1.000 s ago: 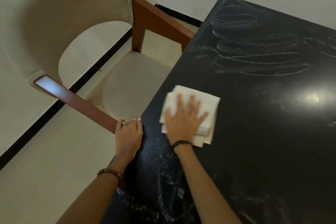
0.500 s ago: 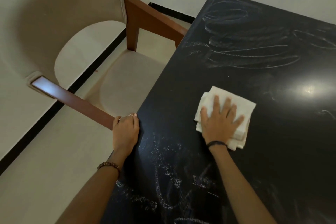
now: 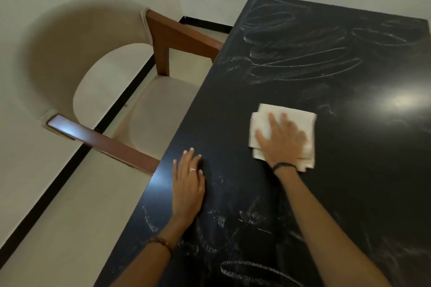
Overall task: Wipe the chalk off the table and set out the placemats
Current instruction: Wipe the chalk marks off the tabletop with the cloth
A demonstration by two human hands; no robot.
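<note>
The glossy black table (image 3: 349,170) carries looping chalk scrawls (image 3: 296,53) at its far end and smudged ones nearer. The right hand (image 3: 283,142) presses flat, fingers spread, on a folded, soft white cloth (image 3: 300,116) mid-table; motion blur softens its outline. The left hand (image 3: 187,189) lies palm-down near the table's edge, fingers straight and together. A curved beige upholstered chair (image 3: 93,60) with brown wooden arms stands beside the table.
</note>
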